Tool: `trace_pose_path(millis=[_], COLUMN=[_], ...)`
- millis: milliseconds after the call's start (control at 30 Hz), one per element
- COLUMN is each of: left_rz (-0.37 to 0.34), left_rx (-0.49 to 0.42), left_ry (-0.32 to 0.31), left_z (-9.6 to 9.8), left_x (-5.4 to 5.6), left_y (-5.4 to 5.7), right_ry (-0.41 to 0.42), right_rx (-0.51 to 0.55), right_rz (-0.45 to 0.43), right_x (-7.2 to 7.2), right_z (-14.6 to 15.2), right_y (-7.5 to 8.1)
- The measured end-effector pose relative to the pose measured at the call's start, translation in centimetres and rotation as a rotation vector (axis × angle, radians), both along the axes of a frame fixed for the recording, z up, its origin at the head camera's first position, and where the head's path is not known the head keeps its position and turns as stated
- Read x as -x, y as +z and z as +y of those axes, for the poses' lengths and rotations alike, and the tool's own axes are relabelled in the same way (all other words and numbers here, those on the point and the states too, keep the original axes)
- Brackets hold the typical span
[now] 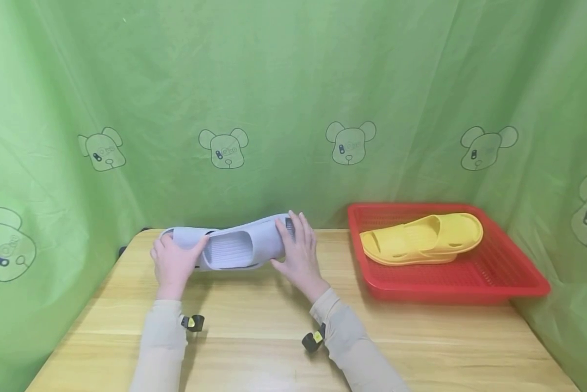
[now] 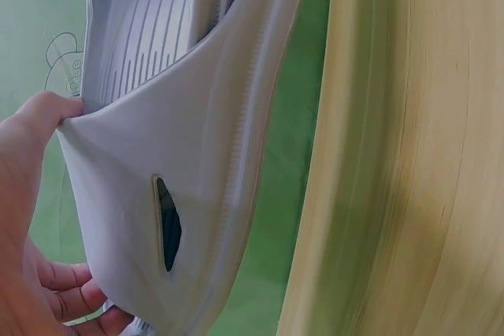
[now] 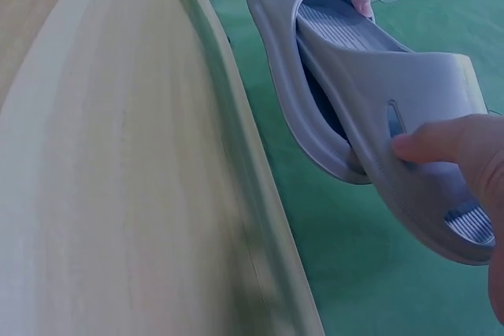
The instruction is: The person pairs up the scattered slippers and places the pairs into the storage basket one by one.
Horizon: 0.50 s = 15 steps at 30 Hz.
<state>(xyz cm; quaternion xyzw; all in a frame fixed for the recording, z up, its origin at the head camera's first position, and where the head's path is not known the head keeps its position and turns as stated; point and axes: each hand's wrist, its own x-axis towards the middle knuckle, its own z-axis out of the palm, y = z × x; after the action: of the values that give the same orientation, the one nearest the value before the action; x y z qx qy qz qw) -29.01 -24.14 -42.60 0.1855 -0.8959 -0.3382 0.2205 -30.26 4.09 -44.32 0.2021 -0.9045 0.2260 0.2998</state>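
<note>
I hold a pair of pale grey slippers point(image 1: 230, 250) between my two hands, one hand at each end, over the far part of the worktop point(image 1: 254, 337). The pair stretches from my left hand point(image 1: 175, 268) across to my right hand point(image 1: 300, 258), its right end a little higher than its left. The slippers are tucked into each other, toes pointing opposite ways, so each of my hands has a toe end.

My left hand is clamped on the left end: in the left wrist view my thumb presses the edge of the strap point(image 2: 150, 163) by the foot opening, while my fingers curl round the toe end. The slotted side of that slipper lies just to the right of my fingers, and green curtain shows between its sole and the worktop's edge.

My right hand grips the other end, thumb on the near side and fingers spread over the top. In the right wrist view my thumb touches the slipper right at its side slot point(image 3: 395, 122).

To the right of my right hand, well apart from the grey pair, a red basket point(image 1: 450, 294) stands on the worktop with yellow slippers point(image 1: 413, 239) in it, one over the other. The green curtain point(image 1: 293, 65) hangs behind everything.
</note>
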Motion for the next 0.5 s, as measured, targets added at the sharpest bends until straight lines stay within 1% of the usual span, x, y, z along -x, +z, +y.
trace_pose_path(millis=[167,233,300,400,500], left_rz=[0.016,0.016,0.011,0.01,0.008], left_rx=[0.009,0.012,0.017,0.027,0.043], left_ry=[-0.047,-0.067,-0.077,-0.079,-0.075], left_z=[-0.01,-0.01,0.01,0.04,0.13], left_x=[-0.13,-0.22,-0.28,-0.34,-0.34], left_y=[0.21,0.33,0.41,0.47,0.53], right_ry=[0.069,0.092,0.109,0.126,0.127], right_rx=[-0.163,-0.208,-0.231,-0.238,-0.235], right_rz=[0.09,0.123,0.149,0.185,0.197], right_x=[0.33,0.48,0.59,0.6,0.57], right_z=[0.25,0.28,0.31,0.32,0.32], right_y=[-0.22,-0.36,-0.52,-0.63,-0.72])
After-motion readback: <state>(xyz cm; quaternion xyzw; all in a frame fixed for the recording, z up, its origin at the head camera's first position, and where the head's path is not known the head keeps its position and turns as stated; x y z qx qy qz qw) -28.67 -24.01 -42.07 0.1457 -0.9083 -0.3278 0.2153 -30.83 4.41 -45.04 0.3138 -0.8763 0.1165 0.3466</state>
